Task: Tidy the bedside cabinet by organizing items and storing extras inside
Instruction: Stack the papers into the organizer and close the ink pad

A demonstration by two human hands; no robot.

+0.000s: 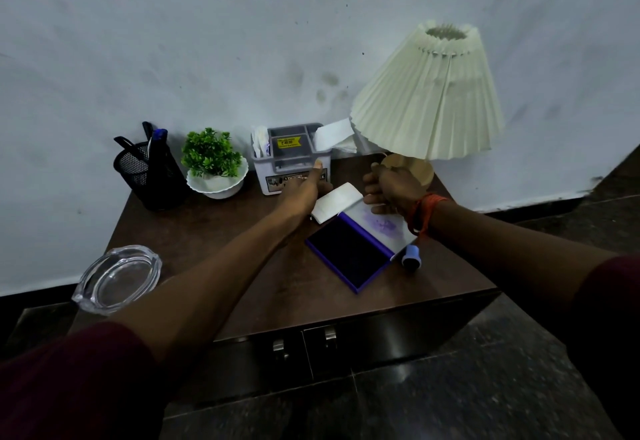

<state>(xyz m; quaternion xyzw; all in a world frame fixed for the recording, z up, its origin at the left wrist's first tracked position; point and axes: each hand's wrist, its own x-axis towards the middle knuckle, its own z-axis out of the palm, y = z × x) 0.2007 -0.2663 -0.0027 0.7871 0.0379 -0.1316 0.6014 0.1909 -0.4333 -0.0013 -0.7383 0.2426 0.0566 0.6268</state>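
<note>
On the brown bedside cabinet (263,266) a grey organizer box (291,153) stands at the back by the wall. My left hand (304,191) grips its front right corner, thumb stretched up its front face. A folded white tissue (341,200) lies just right of that hand. My right hand (388,185) is curled against the left side of the lamp's wooden base (420,171), under the pleated cream shade (429,93). An open purple ink pad (349,256) lies below both hands, and a small blue stamp (411,257) sits at its right edge.
A black mesh pen holder (149,176) and a small potted plant (213,162) stand at the back left. A glass ashtray (117,278) sits at the cabinet's front left corner. Two doors with metal handles (278,347) close the cabinet's front. Dark floor lies below.
</note>
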